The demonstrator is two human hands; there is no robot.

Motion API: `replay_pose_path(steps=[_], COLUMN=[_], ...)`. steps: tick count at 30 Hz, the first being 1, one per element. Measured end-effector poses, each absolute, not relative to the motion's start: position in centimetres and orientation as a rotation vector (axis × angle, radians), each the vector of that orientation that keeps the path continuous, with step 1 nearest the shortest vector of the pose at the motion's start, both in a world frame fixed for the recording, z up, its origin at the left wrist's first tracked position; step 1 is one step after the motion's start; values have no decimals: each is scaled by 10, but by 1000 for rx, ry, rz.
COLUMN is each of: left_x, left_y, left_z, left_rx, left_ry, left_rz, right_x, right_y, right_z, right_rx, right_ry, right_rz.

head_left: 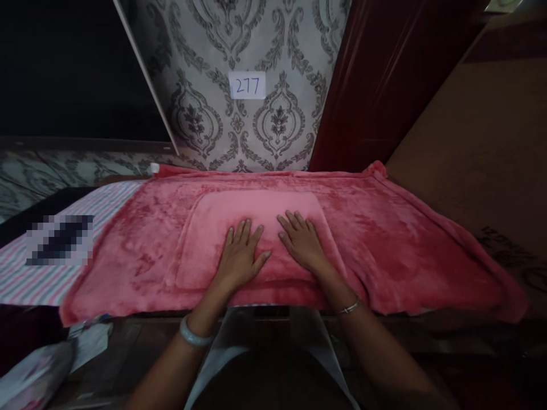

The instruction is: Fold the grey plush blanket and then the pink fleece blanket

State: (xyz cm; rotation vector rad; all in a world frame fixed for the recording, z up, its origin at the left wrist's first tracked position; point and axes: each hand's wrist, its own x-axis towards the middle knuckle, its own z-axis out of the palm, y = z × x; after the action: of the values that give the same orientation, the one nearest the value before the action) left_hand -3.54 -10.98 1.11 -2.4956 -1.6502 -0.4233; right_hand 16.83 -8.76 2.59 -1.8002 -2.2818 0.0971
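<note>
A pink plush blanket (397,250) is spread over the surface in front of me. On its middle lies a flat, rounded-cornered pink plush piece (252,202), perhaps a folded cloth or thin cushion; I cannot tell which. My left hand (241,253) rests palm down on the left half of this piece, fingers spread and thumb pointing right. To the right, my right hand (301,239) also lies flat on it with its fingers apart. Neither hand grips anything.
Striped cloth (106,205) shows beyond the blanket's left edge, with a blurred patch on it. A dark screen (77,68) stands at upper left. Behind are patterned wallpaper with a paper label (247,85) and a dark red panel (376,74). Cardboard (482,142) stands at right.
</note>
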Motion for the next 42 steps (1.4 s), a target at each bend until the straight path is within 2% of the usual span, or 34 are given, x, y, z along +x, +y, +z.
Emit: replay_pose_path(steps=[7,12,16,20,23,25,28,31,37,42], left_x=[-51,-99,-131,-137,-121,-104,-81,-73,-80,-78], left_y=[-114,-129,-147,-160,-163,-161,-159,-161,-166,-165], left_z=[25,30,21,21,33,37,27,6,-10,-8], left_rx=[-2527,-2296,-2077,-1964,-1925,-1995,-2141,-2173,-2167,-2162], left_ry=[-1708,-1957,-2149,-2251,-2154,-2060,-1964,-1952,-1961,-1946], left_rz=[-270,-176,-224,-304,-395,-444,-438,-422,-470,-484], right_x=[188,231,258,250,204,162,114,110,183,233], right_y=[-88,-99,-108,-111,-116,-121,-121,-107,-56,-39], right_z=[28,11,-3,18,48,60,58,43,34,28], right_rx=[-1843,-2007,-2060,-2106,-1883,-1612,-1225,-1118,-1653,-2057], right_ry=[-2311,-2193,-2143,-2075,-2148,-2369,-2660,-2759,-2525,-2235], right_rz=[99,99,77,1,-72,8,147,161,71,159])
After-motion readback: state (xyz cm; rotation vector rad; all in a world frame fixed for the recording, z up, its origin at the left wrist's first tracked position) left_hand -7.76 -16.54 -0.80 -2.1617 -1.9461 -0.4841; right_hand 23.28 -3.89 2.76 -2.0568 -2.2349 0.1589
